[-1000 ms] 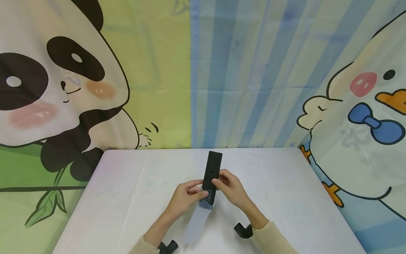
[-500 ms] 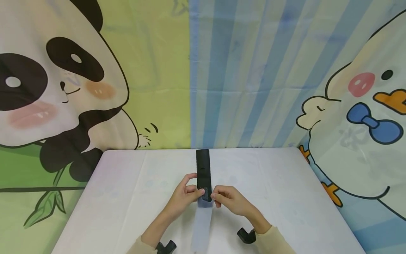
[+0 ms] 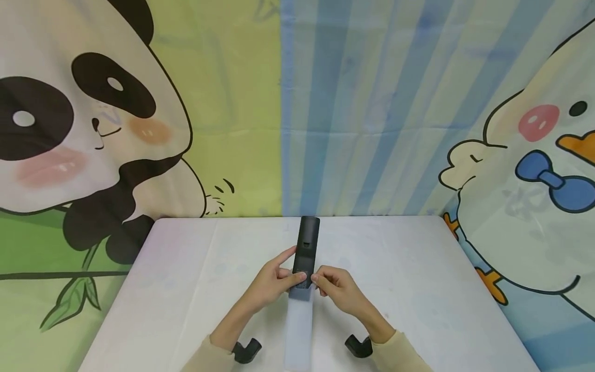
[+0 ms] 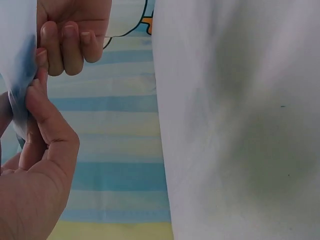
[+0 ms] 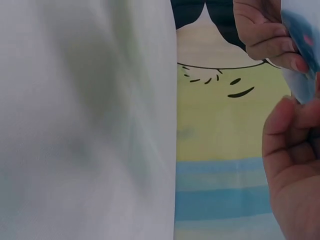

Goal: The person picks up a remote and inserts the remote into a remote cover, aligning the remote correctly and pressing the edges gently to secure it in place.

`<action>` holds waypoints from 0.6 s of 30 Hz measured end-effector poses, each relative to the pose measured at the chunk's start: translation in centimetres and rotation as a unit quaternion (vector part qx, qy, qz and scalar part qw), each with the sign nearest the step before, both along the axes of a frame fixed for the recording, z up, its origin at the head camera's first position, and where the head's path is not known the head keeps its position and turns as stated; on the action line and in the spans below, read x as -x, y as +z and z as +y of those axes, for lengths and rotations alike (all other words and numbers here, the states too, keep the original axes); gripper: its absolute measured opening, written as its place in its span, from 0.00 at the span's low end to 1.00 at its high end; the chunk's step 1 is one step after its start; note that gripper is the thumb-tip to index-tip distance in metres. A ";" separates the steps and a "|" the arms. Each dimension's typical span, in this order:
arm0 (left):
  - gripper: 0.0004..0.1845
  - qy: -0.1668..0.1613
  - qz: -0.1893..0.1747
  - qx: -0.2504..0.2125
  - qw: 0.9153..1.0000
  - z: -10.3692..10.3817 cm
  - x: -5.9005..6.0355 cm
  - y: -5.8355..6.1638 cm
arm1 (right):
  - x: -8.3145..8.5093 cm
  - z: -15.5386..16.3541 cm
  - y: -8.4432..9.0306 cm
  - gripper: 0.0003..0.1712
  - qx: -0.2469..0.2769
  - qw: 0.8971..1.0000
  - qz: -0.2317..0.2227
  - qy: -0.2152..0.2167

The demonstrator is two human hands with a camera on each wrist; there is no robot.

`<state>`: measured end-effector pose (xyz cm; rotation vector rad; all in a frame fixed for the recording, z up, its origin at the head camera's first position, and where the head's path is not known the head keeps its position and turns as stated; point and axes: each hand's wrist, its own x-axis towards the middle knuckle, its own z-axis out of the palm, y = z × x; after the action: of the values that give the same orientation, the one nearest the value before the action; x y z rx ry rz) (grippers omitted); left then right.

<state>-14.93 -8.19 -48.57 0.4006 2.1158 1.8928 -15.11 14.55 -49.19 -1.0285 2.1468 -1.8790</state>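
Observation:
A black remote control [image 3: 307, 243], its back with a small notch facing up, points away with its lower end at the mouth of a long translucent plastic sleeve [image 3: 298, 330]. My left hand [image 3: 271, 281] holds the remote's lower part, thumb on its back and index finger stretched along its left side. At the right edge of the sleeve's mouth, my right hand [image 3: 339, 290] pinches the film with thumb and forefinger. How far the remote sits inside is hard to tell. In the left wrist view the sleeve [image 4: 17, 45] hangs between both hands.
A white-covered table [image 3: 209, 289] lies beneath. Behind it hangs a printed cloth [image 3: 372, 103] with a panda and a duck. Black wrist-worn devices, one near the left sleeve cuff [image 3: 247, 351] and one near the right, stick out inward.
My right hand has moved down from the remote's side to the sleeve's mouth. The remote swung left, then back a little to the right, and the plastic sleeve now hangs straighter.

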 end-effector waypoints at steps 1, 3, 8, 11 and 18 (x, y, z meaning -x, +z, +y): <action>0.44 0.001 0.000 -0.002 1.000 0.1 0.0 0.0 | -0.1 -0.1 0.3 0.17 0.008 1.000 0.003 -0.006; 0.44 0.003 -0.002 -0.006 1.000 0.2 0.0 0.1 | -0.2 -0.3 1.1 0.15 0.023 1.000 0.003 -0.010; 0.42 0.026 0.008 -0.016 0.999 0.3 -0.3 0.1 | -0.1 -0.7 2.3 0.14 0.014 1.000 0.000 -0.028; 0.41 0.038 0.027 -0.022 0.999 0.4 -0.5 0.3 | 0.6 -0.7 1.9 0.16 -0.017 0.999 0.001 -0.048; 0.39 0.027 0.064 -0.028 0.997 1.1 -0.6 0.3 | 1.8 -0.6 1.7 0.02 0.000 0.993 -0.044 -0.106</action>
<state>-14.29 -7.14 -48.30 0.4937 2.1781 2.0121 -16.88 13.97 -47.49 -0.7256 2.2827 -1.9708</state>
